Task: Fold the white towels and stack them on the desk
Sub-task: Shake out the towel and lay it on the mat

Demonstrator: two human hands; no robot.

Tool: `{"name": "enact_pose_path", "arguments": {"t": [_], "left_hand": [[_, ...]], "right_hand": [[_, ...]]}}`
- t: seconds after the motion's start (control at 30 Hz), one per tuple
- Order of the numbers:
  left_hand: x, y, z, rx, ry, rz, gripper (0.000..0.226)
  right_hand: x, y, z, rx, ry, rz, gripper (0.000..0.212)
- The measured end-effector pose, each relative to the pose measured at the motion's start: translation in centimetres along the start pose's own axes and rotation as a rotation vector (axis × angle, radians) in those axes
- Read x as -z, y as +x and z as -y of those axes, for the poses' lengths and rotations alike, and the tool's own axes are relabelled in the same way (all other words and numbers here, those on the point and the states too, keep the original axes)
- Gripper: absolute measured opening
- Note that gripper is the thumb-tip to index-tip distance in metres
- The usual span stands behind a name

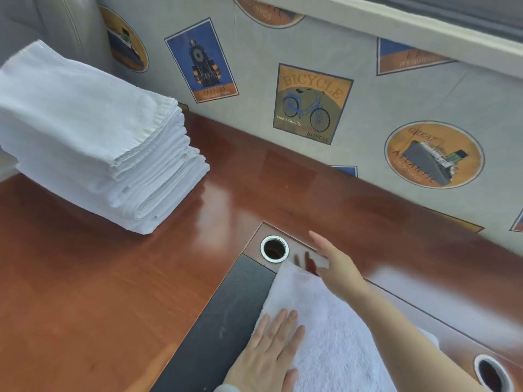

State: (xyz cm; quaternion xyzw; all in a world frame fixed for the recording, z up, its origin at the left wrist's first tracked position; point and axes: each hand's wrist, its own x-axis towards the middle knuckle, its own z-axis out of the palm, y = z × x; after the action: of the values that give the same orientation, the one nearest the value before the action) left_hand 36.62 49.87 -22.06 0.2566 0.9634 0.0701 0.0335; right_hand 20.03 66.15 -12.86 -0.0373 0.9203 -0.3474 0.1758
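Fluffy white terry towel [328, 329] flat on glossy red-brown wooden desk [85, 278], overlapping matte black inset [220, 321]; left hand [271, 352] spread flat, pressing towel's left edge; right hand [335, 264] straight-fingered at far corner, blurred; squared stack of folded towels [99, 142] far left, well apart.

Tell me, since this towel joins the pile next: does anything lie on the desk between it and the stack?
Nothing visible does: only open desk lies between the towel and the stack of folded towels at the far left.
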Motion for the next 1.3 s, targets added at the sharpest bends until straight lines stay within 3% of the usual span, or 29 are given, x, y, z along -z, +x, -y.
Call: {"name": "enact_pose_path", "arguments": {"t": [0.1, 0.23, 0.4, 0.57, 0.73, 0.87, 1.0, 1.13, 1.3], "left_hand": [[-0.3, 0.0, 0.1, 0.029, -0.015, 0.043, 0.069], [0.6, 1.4, 0.7, 0.001, -0.055, 0.127, 0.065], [6.1, 6.3, 2.3, 0.194, -0.262, 0.009, 0.035], [7.0, 12.7, 5.2, 0.413, -0.381, 0.023, 0.031], [7.2, 15.7, 7.1, 0.496, -0.519, 0.121, 0.022], [8.0, 16.4, 7.9, 0.423, -0.525, 0.122, 0.023], [8.6, 16.6, 9.0, 0.257, -0.376, 0.339, 0.028], [8.5, 16.7, 10.1, 0.26, -0.364, 0.287, 0.021], [8.6, 16.1, 10.6, 0.224, -0.574, 0.31, 0.016]], "right_hand": [[0.3, -2.1, -2.5, -0.166, 0.038, -0.304, 0.062], [0.3, -7.1, -8.6, -0.246, -0.181, -0.463, 0.039], [0.9, -11.9, -15.0, -0.459, -0.33, -0.457, 0.045], [2.9, -12.0, -16.7, -0.549, -0.181, -0.479, 0.037], [5.8, -11.6, -17.0, -0.571, 0.025, -0.416, 0.021], [7.3, -11.1, -17.2, -0.659, -0.025, -0.248, 0.011], [8.0, -11.3, -17.4, -0.626, 0.253, -0.327, 0.005], [7.9, -11.7, -17.9, -0.588, 0.322, -0.426, 0.011], [7.3, -11.8, -19.0, -0.599, 0.387, -0.487, 0.014]]}}
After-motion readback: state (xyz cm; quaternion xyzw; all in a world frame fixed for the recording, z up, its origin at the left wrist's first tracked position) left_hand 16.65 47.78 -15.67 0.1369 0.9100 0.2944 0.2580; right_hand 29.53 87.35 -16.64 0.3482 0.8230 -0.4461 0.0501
